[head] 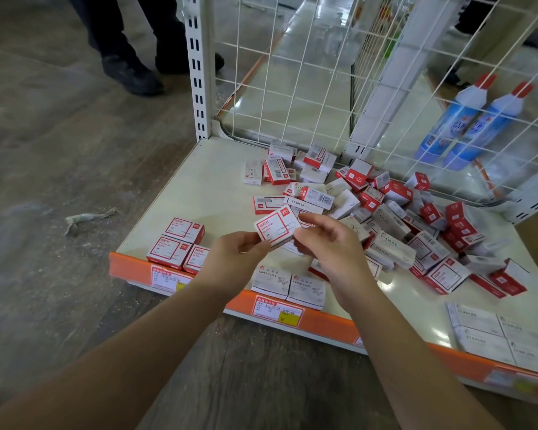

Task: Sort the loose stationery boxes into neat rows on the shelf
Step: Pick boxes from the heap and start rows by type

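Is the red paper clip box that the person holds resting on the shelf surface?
No, the red paper clip box is lifted above the shelf, pinched between the left hand and the right hand.

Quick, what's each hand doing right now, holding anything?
Left hand: pinches the left edge of the red paper clip box.
Right hand: fingers curled at the same box's right edge, holding it.

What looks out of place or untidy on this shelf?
A heap of boxes lies jumbled at the back right of the shelf, tilted and overlapping, while a few rows sit neat near the front edge. Crumpled litter lies on the floor.
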Tool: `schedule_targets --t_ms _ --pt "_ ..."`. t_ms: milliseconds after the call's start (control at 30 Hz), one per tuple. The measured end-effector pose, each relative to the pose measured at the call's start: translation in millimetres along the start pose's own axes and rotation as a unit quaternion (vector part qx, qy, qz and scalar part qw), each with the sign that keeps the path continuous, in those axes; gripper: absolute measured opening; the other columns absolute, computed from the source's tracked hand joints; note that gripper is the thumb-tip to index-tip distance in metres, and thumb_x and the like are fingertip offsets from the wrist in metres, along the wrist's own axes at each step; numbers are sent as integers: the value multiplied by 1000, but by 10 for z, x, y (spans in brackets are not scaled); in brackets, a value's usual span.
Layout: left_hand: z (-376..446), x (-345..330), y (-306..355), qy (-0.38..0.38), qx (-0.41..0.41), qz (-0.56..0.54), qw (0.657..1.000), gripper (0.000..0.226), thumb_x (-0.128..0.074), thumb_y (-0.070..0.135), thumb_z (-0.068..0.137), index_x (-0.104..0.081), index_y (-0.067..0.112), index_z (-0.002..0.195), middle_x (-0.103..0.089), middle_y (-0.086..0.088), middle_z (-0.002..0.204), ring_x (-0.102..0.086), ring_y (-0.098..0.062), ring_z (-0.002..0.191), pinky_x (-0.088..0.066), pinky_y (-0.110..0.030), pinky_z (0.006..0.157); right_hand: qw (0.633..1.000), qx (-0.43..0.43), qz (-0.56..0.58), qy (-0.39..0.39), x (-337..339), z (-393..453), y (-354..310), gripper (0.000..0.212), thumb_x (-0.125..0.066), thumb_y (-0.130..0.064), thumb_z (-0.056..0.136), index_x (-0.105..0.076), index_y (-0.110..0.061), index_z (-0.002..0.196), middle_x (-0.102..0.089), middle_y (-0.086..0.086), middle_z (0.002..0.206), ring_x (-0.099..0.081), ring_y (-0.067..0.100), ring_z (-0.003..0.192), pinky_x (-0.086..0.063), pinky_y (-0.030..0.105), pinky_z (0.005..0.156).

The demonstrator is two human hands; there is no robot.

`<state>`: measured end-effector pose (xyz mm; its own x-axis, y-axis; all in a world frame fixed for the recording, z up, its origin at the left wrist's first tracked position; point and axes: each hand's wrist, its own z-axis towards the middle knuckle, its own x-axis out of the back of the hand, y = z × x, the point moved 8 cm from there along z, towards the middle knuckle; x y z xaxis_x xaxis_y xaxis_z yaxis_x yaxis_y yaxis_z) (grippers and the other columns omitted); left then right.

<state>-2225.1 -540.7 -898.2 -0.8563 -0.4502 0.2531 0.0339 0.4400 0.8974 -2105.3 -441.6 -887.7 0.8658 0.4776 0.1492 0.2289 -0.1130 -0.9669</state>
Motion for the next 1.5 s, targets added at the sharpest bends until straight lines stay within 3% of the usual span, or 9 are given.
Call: schedule_targets --t_ms 133,267,433,600,767,900,1067,1200,1500 --pt "9 61 -4 21 -3 -12 1000 33 -51 24 94 -57 13 124 -62 9 97 -58 -14 102 -46 -34 96 997 21 -45 -58 -71 -28 8 41 -63 -16 86 -49 -42 116 -66 -2 97 -63 12 92 -52 21 78" --pt "8 95 4 31 -12 4 999 34 -50 22 94 -56 12 126 -61 6 103 -56 -12 100 -46 -30 95 990 41 -96 -100 -119 -60 21 48 -61 -13 87 -47 -38 126 -65 -3 92 -62 11 89 -51 17 73" --pt "-5 129 34 36 -38 46 998 33 -50 21 94 -57 14 126 -64 2 113 -54 -4 84 -45 -11 65 978 70 -172 -96 -110 -56 39 46 -68 -10 81 -51 -27 121 -61 -8 100 -59 7 95 -50 17 79" --pt "-10 74 29 -4 -51 77 996 36 -55 16 92 -54 16 128 -63 3 119 -56 -7 96 -49 -30 90 964 100 -232 -84 -84 -75 25 45 -67 -11 82 -50 -23 122 -58 -12 104 -56 2 97 -47 12 80" --pt "3 56 12 -13 -76 146 986 39 -53 14 92 -50 17 131 -61 3 123 -54 -7 104 -46 -27 91 950 130 -269 -94 -106 -136 -25 37 -69 -16 81 -49 -29 109 -55 -21 97 -52 -8 90 -43 5 75" --pt "14 61 -3 -10 -80 177 981 40 -50 15 94 -47 18 134 -58 3 126 -54 -12 113 -47 -29 92 943 140 -285 -100 -128 -164 -37 33 -71 -22 79 -50 -28 104 -55 -22 96 -54 -5 92 -45 12 81" --pt "48 66 -32 -3 -89 191 978 36 -49 15 95 -49 18 131 -59 4 123 -48 -3 98 -46 -25 88 942 138 -291 -98 -136 -163 -31 31 -72 -24 79 -51 -28 102 -54 -25 92 -53 -7 90 -46 12 80" --pt "59 105 -37 13 -92 195 976 37 -51 16 94 -49 17 131 -58 3 124 -51 -6 105 -46 -28 92 943 125 -291 -100 -168 -141 1 32 -71 -24 79 -51 -27 104 -55 -20 97 -53 -4 89 -47 14 83" --pt "162 584 -137 120 -87 261 954 34 -52 14 91 -55 13 125 -54 -2 128 -50 -17 115 -37 -25 94 943 105 -299 -104 -360 32 70 33 -70 -30 80 -53 -22 107 -58 -15 98 -56 3 90 -50 22 81"
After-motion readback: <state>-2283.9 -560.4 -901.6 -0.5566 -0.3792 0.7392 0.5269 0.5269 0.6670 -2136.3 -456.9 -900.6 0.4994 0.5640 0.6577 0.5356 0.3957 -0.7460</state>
